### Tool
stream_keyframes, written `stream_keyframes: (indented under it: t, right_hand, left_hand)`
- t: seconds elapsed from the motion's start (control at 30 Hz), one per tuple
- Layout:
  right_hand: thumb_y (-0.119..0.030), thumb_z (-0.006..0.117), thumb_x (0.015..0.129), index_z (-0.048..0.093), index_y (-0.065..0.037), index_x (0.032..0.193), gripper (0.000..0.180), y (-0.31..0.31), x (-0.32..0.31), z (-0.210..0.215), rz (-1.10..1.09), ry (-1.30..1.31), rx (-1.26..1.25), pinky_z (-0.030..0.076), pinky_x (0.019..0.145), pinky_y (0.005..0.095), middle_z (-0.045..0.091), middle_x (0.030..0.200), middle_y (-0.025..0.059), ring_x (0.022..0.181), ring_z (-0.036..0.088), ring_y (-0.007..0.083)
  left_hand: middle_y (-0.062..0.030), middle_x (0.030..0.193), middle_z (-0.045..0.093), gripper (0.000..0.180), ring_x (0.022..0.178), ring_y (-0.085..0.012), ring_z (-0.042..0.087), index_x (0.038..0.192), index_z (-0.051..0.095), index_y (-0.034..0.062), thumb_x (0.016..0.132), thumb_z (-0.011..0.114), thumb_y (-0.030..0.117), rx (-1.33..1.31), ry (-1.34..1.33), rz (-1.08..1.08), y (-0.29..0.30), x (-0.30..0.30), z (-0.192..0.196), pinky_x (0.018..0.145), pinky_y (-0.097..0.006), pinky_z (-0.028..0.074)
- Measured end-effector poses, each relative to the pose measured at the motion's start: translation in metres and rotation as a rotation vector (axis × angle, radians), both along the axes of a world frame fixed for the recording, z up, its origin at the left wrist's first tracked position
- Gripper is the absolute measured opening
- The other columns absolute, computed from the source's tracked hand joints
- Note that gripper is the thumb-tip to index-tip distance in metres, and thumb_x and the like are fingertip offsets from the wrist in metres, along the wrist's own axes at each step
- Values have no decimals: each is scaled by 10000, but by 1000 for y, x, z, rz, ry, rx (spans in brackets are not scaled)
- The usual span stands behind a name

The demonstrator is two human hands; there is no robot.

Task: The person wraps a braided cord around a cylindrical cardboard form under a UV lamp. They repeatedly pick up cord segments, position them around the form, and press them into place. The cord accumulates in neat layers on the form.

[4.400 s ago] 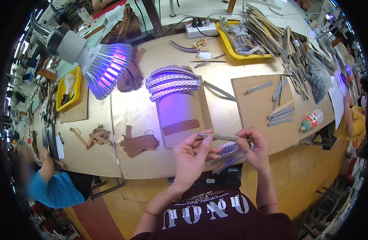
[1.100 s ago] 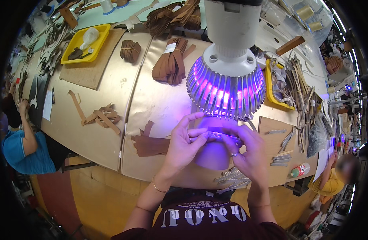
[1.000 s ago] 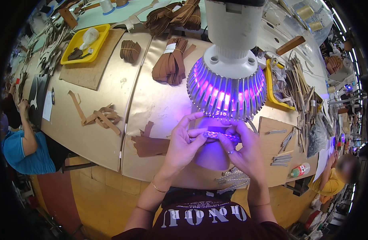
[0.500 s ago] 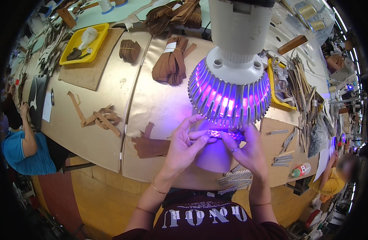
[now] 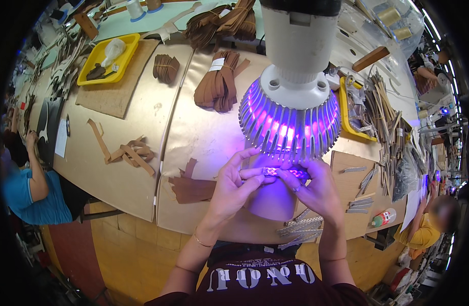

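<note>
Hands, left hand (image 5: pixel 233 184) and right hand (image 5: pixel 316 187), pinch braided strip (image 5: pixel 284 172) just under lamp (image 5: pixel 290 97).

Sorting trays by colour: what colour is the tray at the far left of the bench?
Yellow tray, in the head view.

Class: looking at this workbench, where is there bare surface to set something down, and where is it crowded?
Bare: the sheet between the bundled brown strips, loose strips and dark scraps. Crowded: under the lamp where both hands hold the braided strip, and the right-hand stick pile.
</note>
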State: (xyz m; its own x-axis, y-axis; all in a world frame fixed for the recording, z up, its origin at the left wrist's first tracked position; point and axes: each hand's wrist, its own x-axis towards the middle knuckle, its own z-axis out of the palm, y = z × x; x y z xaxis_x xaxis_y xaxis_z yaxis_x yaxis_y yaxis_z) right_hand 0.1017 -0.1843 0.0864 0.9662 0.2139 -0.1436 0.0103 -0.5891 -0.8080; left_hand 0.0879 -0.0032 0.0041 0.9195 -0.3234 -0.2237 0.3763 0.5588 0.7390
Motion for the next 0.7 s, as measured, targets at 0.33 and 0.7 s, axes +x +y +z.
stream_keyframes:
  t: [0.33,0.7]
  right_hand:
    - [-105,692,827,688,11,931,156,3,4,-9,-71,57,50,545,696,323,711,846,135,738,694,204]
    - [-155,693,816,692,1,893,174,4,8,-13,-36,-69,-43,539,662,339,693,776,134,697,682,242]
  left_hand:
    - [-185,979,704,517,906,-194,697,1332,381,-47,885,640,-48,166,18,170,-15,-6,-1,810,-267,555]
    - [-172,1187,649,228,1050,-285,667,1094,651,1,867,655,19,1089,-740,414,-13,-25,3,871,-344,541]
